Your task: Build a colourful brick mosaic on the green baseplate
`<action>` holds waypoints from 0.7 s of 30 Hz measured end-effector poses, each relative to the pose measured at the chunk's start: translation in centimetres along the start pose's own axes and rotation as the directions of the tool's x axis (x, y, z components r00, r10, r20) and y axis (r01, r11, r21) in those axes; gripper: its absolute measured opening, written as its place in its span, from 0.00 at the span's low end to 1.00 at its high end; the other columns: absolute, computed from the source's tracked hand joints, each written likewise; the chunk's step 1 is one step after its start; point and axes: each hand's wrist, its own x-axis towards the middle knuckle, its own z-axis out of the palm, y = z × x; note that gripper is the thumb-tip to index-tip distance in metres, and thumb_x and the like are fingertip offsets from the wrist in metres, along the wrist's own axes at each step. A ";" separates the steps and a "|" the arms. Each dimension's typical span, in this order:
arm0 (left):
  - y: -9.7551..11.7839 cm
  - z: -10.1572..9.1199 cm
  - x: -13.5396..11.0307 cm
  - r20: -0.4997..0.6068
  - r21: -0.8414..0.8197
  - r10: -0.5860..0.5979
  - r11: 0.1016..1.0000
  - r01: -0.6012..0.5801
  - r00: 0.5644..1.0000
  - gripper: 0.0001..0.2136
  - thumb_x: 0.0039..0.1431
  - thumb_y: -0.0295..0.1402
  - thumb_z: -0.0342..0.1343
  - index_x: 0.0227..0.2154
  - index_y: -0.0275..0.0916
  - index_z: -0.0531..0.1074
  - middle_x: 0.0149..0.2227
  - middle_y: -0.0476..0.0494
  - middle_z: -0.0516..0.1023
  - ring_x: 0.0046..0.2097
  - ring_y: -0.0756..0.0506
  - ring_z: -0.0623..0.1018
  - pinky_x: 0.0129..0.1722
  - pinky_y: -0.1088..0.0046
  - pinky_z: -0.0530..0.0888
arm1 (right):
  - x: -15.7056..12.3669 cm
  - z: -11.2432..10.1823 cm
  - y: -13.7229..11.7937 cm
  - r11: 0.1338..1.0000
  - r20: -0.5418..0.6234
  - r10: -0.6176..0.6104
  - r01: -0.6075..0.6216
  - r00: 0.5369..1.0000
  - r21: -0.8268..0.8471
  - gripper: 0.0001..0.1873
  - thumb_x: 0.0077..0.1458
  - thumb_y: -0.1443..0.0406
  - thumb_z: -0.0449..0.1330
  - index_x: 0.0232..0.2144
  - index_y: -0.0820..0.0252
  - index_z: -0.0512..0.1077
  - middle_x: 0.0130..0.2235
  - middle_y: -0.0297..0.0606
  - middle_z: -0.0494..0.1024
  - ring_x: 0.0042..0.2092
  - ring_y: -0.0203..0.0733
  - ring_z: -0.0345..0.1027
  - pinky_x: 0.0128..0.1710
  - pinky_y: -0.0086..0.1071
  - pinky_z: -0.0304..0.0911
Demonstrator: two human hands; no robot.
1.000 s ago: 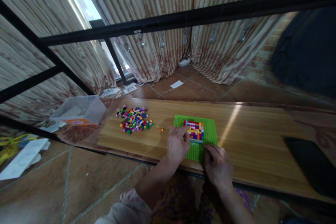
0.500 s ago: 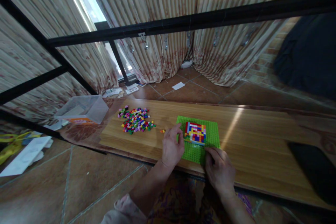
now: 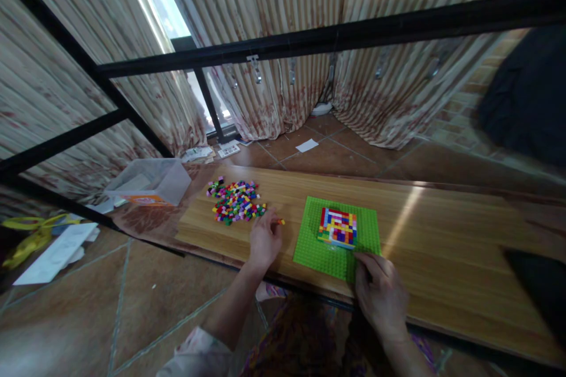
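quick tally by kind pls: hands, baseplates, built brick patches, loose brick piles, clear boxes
hands: 2 (left hand, right hand)
baseplate: 1
brick patch: 1
brick pile: 1
clear box: 1
total: 6

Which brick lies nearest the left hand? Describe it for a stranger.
On the wooden board, look between the loose brick pile and the green baseplate. Beside the left hand lies one small orange brick, alone, apart from the pile.
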 end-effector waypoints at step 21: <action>0.2 0.2 -0.5 -0.024 0.023 0.084 0.996 -0.083 0.996 0.15 0.60 0.20 0.52 0.47 0.38 0.74 0.38 0.43 0.80 0.41 0.46 0.79 0.44 0.68 0.77 | 0.0 0.1 0.0 1.000 0.007 0.006 -0.007 1.000 0.023 0.14 0.62 0.63 0.52 0.38 0.60 0.77 0.39 0.45 0.79 0.41 0.46 0.71 0.40 0.37 0.68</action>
